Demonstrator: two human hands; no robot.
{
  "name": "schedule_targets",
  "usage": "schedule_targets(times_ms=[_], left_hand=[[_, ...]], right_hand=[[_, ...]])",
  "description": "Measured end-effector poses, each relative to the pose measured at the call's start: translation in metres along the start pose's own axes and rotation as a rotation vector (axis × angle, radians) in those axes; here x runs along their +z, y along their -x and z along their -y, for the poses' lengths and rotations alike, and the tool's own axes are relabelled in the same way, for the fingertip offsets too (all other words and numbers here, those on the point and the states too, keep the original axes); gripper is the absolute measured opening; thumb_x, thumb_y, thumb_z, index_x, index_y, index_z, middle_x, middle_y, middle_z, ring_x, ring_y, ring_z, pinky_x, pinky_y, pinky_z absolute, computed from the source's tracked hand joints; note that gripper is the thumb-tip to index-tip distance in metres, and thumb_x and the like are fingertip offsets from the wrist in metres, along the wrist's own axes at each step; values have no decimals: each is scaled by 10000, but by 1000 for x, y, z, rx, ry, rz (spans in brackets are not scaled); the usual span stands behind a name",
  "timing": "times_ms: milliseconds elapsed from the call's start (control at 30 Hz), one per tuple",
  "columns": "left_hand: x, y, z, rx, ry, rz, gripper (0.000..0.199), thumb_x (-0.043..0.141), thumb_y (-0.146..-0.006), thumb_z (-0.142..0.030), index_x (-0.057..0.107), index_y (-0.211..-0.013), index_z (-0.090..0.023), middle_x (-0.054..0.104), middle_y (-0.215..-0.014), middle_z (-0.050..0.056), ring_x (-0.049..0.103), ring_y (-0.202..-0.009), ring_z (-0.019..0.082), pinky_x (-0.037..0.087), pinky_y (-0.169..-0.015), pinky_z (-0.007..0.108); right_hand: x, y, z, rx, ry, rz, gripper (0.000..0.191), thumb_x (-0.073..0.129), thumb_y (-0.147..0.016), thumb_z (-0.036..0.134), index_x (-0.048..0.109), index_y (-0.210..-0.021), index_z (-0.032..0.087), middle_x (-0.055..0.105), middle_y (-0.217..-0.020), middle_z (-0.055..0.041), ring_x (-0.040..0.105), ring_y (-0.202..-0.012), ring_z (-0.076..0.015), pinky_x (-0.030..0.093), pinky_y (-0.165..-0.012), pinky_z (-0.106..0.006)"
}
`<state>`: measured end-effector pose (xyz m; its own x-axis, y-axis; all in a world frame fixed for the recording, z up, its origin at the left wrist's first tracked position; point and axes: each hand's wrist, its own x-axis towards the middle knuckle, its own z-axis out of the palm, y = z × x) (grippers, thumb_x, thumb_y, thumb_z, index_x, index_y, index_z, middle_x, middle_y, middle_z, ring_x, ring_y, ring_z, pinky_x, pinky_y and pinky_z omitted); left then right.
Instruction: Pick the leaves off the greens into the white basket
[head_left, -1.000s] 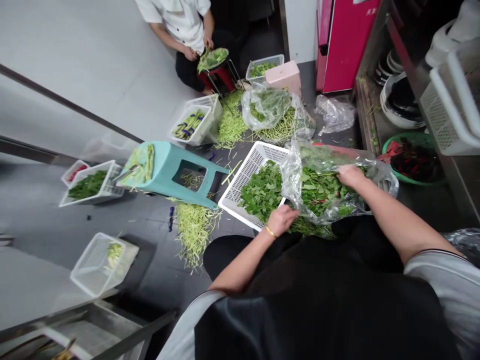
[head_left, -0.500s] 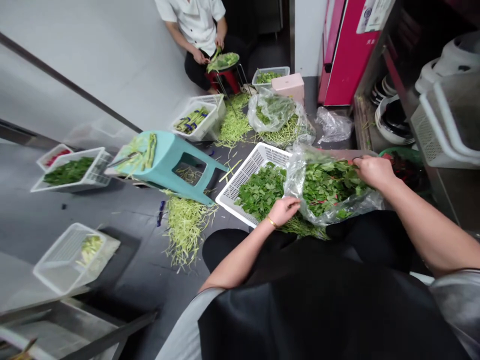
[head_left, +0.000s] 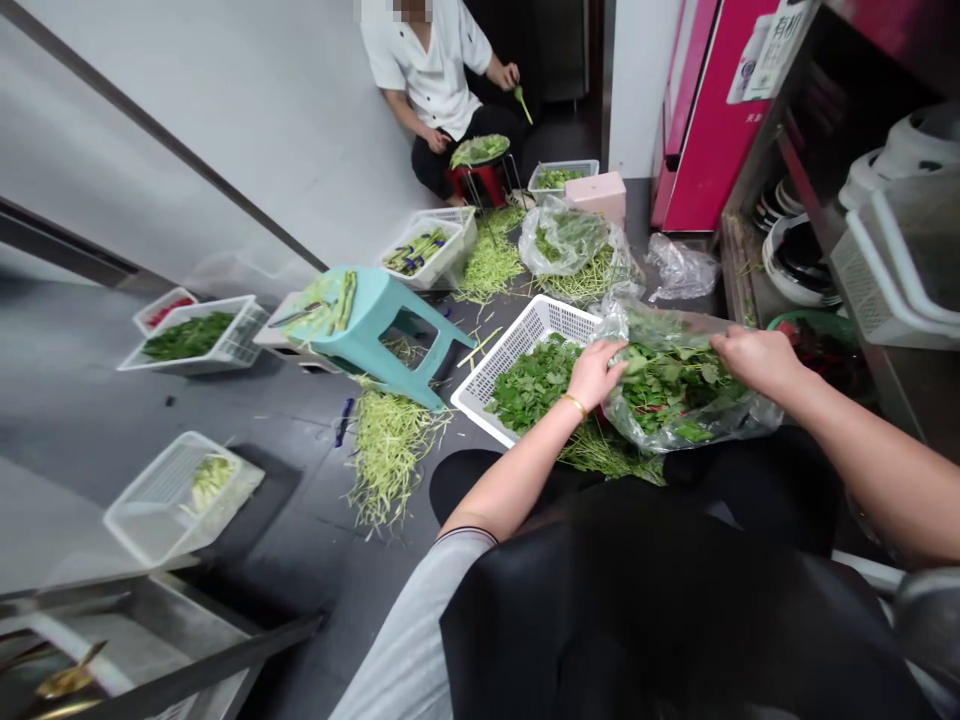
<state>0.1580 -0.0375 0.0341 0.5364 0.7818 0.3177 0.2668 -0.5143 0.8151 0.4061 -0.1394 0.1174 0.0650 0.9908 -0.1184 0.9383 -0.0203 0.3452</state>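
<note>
A clear plastic bag (head_left: 679, 440) of leafy green herbs (head_left: 671, 375) lies against my lap, its mouth spread. My left hand (head_left: 596, 373) is closed at the bag's left edge, fingertips against the leaves; what lies between them is hidden. On the right side, my right hand (head_left: 756, 360) has its fingers curled over the bag's upper rim. Under and left of the bag stands a white perforated basket (head_left: 487, 385), with loose leafy greens (head_left: 536, 385) inside. Thin stems (head_left: 615, 452) stick out below my left wrist.
A turquoise stool (head_left: 375, 310) with trimmings stands left, beside a heap of pale peelings (head_left: 394, 450). Baskets (head_left: 180, 505) sit along the wall side. A co-worker (head_left: 427, 70) sits at the back by a small stool (head_left: 484, 152). Steel shelving (head_left: 892, 370) borders my right.
My left hand has moved up and inward to the leaves at the bag's edge. My right hand stays by the rim. The co-worker's hands have separated, one raised with a green stalk.
</note>
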Motion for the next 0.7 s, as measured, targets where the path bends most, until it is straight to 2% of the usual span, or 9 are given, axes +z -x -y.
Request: schedule_targets(times_ms=[167,267,333,400,433,533,600,633,700], left_hand=[[49,7,41,-170,44,288,404,657,-744,-258,661,-1135,-155,677,-1076,113,619,-956,230,458,-928,386],[70,19,41,-182,20,439,422,674,-725,-269,661,-1132,-158,659,-1154,122,602,-1055,248,430,-982,400],[72,20,36,-212,20,508,403,696,-692,-239,682,-1086,-154,671,-1135,120,607,-1053,256,434,-980,402],[60,17,28,-232,52,477,306,669,-700,-187,712,-1000,-148,693,-1080,112,626,-1009,245,447,-959,387],[48,14,22,-251,81,403,250,633,-724,-167,721,-957,-145,705,-1029,105,639,-963,230,458,-937,375],[-7,11,-3,-339,167,-8,228,514,-813,-173,719,-906,-136,707,-835,77,645,-766,178,500,-805,339],[-45,16,-27,-241,155,-228,231,538,-835,-240,713,-961,-156,698,-893,72,631,-806,171,490,-801,323],[-60,21,-38,-168,123,-230,232,566,-833,-277,715,-975,-170,693,-942,73,624,-860,178,479,-826,323],[-80,35,-56,-84,63,-109,238,626,-804,-324,725,-979,-196,690,-983,68,607,-938,194,449,-885,333]], right_hand=[[-20,7,-16,159,32,-52,336,335,-915,216,642,-1006,113,617,-842,-173,634,-685,-252,256,-525,-294],[-26,15,-21,170,14,-60,341,348,-923,273,644,-1015,132,633,-881,-164,626,-682,-236,243,-513,-290],[-26,19,-24,179,-24,-90,351,361,-930,340,647,-1029,161,648,-923,-140,618,-699,-221,222,-501,-288],[-23,22,-28,219,-61,-160,375,371,-930,416,651,-1042,193,655,-958,-112,604,-710,-204,207,-491,-284],[-21,23,-29,216,-75,-189,374,379,-928,431,652,-1054,208,656,-965,-99,597,-706,-195,202,-488,-282],[-16,24,-22,33,-112,-196,326,418,-915,404,664,-1063,250,658,-965,-67,573,-678,-165,195,-486,-272],[-15,21,-7,-123,-129,-201,297,432,-905,369,675,-1034,256,655,-948,-50,561,-660,-148,188,-488,-267],[-16,19,3,-186,-136,-216,286,434,-901,349,679,-1015,254,653,-932,-44,556,-651,-143,185,-490,-265],[-21,12,27,-287,-157,-264,276,435,-895,315,682,-999,246,647,-893,-40,545,-634,-135,183,-492,-263]])
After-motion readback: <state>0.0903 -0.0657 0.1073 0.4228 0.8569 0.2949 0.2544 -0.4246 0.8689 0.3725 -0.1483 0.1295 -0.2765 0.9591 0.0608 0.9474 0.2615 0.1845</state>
